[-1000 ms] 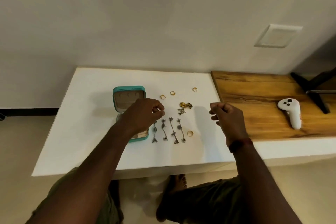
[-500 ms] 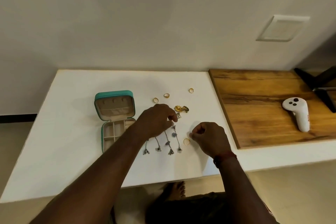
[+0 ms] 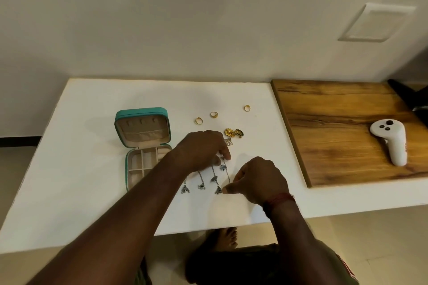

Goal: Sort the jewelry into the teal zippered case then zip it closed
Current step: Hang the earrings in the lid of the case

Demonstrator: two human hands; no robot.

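Working on the white tabletop (image 3: 92, 192) with the open teal case (image 3: 141, 146) toward its left edge, pinching the rightmost silver dangle earring (image 3: 224, 170) at both ends — left hand (image 3: 203, 148) top, right hand (image 3: 257, 180) bottom — lifting it level, avoiding snagging neighbours.

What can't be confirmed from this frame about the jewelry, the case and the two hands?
- Upper ends of the silver dangle earrings, head view: hidden under the left hand.
- Whether the right hand actually pinches anything: its fingertips curl under, hiding the contact.
- Lower compartments of the teal case: partly covered by the left forearm.
- Detail on the gold rings: too small.
- Black object at the right edge: cut off.
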